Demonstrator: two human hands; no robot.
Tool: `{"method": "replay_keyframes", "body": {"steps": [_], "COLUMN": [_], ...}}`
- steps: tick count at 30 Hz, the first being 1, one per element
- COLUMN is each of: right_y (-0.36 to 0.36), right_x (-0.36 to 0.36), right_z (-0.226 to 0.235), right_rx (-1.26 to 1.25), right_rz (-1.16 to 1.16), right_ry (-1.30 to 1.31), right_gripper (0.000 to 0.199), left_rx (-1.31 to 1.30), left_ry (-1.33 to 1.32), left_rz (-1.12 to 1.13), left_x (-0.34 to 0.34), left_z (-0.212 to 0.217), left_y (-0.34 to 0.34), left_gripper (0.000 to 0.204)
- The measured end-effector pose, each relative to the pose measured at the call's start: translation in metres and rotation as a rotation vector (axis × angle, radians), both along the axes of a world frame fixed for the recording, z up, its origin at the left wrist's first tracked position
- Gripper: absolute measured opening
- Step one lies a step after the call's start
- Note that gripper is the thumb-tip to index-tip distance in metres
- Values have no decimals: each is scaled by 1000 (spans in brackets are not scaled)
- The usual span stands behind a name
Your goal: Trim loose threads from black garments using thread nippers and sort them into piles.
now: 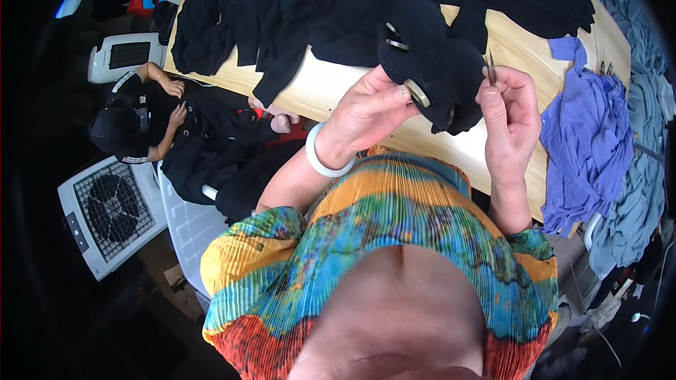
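Observation:
My left hand [377,109] grips a gathered part of a black knit garment [443,56] raised over the near side of the table. Its thumb presses on a large button [417,93] with a pale gold rim. More rimmed buttons show on the same cloth, among them one button [397,45] farther up. Just right of the cloth, my right hand [508,109] is closed round a small pointed metal tool [492,74], its tip up. Whether that tool is tweezers or thread snips I cannot make out.
Black garments [303,7] lie across the far part of the wooden table [324,88]. A crumpled purple garment [588,141] covers its right side, with grey-blue cloth [634,169] beyond. At left, another person [144,116] handles black cloth near a fan unit [113,207].

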State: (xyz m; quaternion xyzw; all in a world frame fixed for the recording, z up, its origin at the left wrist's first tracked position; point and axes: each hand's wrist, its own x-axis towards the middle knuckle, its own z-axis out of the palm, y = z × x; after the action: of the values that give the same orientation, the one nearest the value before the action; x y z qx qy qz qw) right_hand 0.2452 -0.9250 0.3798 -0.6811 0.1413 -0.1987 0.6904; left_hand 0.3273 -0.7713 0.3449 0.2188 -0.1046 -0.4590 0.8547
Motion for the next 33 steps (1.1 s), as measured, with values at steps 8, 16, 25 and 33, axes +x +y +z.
{"method": "replay_keyframes", "body": {"steps": [8,16,25,33], "right_y": [-1,-25,0,-5], "right_x": [20,18,28,30], "right_z": [4,-13,-2,1], "right_rx": [-400,-67,-431,-371], "right_rz": [289,-27,249,123], "right_ry": [-121,40,-150,-61], "right_gripper": [28,12,23,12], "left_rx": [14,43,87,88], "left_ry": [2,171,163,201], "left_rz": [-92,-89,-132,-135], "left_x": [4,13,11,12], "left_z": [-6,8,5,11], "left_y": [-2,2,-1,5], "left_gripper": [30,33,25,26]}}
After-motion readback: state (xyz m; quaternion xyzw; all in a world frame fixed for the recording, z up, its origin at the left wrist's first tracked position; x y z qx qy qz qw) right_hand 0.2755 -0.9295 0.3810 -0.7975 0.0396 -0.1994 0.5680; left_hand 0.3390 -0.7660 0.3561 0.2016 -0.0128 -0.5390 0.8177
